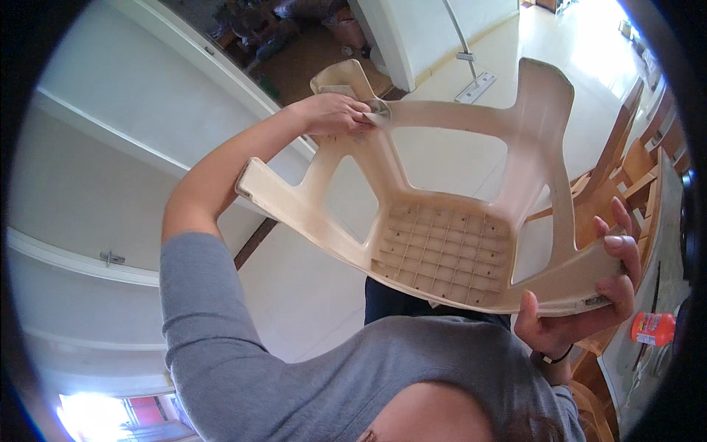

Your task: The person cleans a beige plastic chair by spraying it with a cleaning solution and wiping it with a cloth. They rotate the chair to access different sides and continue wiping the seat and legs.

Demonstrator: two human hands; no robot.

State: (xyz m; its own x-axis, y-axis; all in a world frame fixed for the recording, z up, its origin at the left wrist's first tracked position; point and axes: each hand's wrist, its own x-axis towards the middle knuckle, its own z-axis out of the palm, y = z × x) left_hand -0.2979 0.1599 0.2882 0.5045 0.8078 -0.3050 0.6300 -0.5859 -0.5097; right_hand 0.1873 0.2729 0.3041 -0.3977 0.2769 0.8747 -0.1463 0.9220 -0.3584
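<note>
A beige plastic stool [453, 254] is held up in front of me, its ribbed underside and hollow legs facing me. My right hand [599, 293] grips the end of one leg at the right, thumb on one side and fingers around the other. At the far left leg, my left hand [338, 113] pinches a thin pale wipe or cloth [378, 116] against the plastic, where the leg meets a crossbar. Part of that leg is hidden behind the hand. Dark smudges show on the stool just below my left fingers.
Wooden chairs [613, 160] stand along a table [629, 381] at the right, which bears a red-orange bottle [653, 329]. A flat mop [475, 88] rests on the tiled floor ahead. White panelled doors [99, 182] run along the left. Beyond a doorway lies a cluttered room [309, 50].
</note>
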